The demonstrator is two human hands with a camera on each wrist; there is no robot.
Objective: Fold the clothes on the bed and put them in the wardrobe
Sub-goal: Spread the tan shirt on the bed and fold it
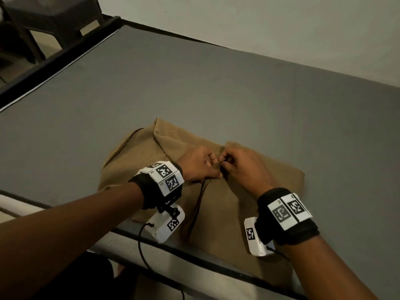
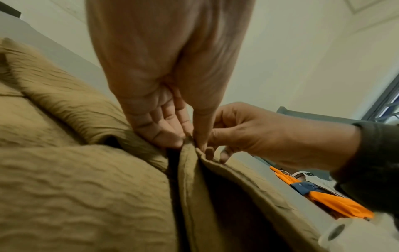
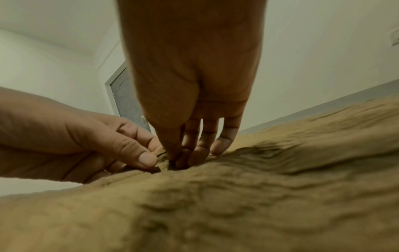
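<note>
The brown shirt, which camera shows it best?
The head view: the whole brown shirt lies on the bed, both hands pinching its front edges. The wrist views show only close, blurry cloth around the fingers.

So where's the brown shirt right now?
In the head view the brown shirt lies on the grey bed, at its near edge, under both hands.

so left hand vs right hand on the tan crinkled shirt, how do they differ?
The left hand grips the left front edge of the tan crinkled shirt; the right hand pinches the right front edge. The left thumb lies flat along the fabric; the right fingertips point down into it. Both meet at the shirt's opening.
</note>
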